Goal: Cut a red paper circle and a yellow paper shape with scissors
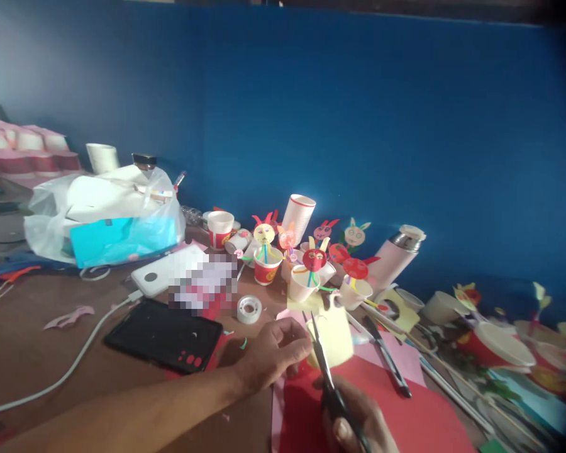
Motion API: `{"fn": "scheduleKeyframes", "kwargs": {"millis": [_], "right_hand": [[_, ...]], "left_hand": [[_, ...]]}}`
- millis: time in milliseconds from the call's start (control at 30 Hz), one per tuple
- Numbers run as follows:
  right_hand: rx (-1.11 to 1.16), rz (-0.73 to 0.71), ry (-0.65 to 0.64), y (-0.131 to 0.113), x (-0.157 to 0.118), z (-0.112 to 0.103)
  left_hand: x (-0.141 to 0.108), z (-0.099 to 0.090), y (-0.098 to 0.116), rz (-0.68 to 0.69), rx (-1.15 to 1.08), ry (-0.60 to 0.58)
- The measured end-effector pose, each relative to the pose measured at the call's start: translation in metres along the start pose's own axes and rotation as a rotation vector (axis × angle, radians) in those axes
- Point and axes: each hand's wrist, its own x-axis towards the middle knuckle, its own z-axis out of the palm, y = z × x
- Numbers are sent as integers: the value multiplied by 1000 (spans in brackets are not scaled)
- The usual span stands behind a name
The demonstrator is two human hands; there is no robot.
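My right hand (358,418) is closed around the black handles of a pair of scissors (324,358). The metal blades point up and away, slightly apart at the tips, and cross the left part of a pale yellow paper piece (337,336). At that paper's left edge, the fingers of my left hand (276,352) are bent and pinched together on it; the exact grip is partly hidden. Under both hands lies a red paper sheet (405,402) over a pink sheet (408,358). A black-handled cutter knife (389,358) rests on these sheets to the right.
Behind my hands stand several paper cups (304,283) with paper animal heads, and a pink flask (393,258). Left are a tape roll (249,309), a black phone case (165,336), a white power bank (170,270) with cable and a plastic bag (51,220). A blue wall (358,126) closes the back.
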Motion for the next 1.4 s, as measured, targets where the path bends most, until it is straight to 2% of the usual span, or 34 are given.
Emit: {"fn": "scheduleKeyframes", "kwargs": {"millis": [167, 300, 433, 633, 800, 900, 1033, 1200, 1300, 1400], "right_hand": [[-13, 26, 13, 0, 0, 1], [-17, 38, 28, 2, 2, 1], [-91, 40, 21, -1, 3, 1], [-154, 37, -55, -12, 6, 1], [-176, 39, -222, -14, 10, -11], [-164, 35, -285, -17, 12, -15], [-130, -15, -351, -21, 13, -14], [-88, -75, -373, -10, 18, -24], [-64, -133, -373, -7, 21, -31], [-96, -167, -366, -14, 25, -31]], "left_hand": [[0, -1, 4, -18, 96, 104], [-1, 0, 9, 0, 16, 44], [1, 1, 7, -60, -65, 7], [5, -3, 0, -158, -267, -10], [10, -2, 4, -266, -326, 59], [11, 0, 8, -276, -341, 67], [9, -2, 11, -265, -318, -6], [8, -5, 7, -235, -309, -52], [8, -5, 2, -220, -274, -37], [7, -4, -3, -229, -128, 0]]}}
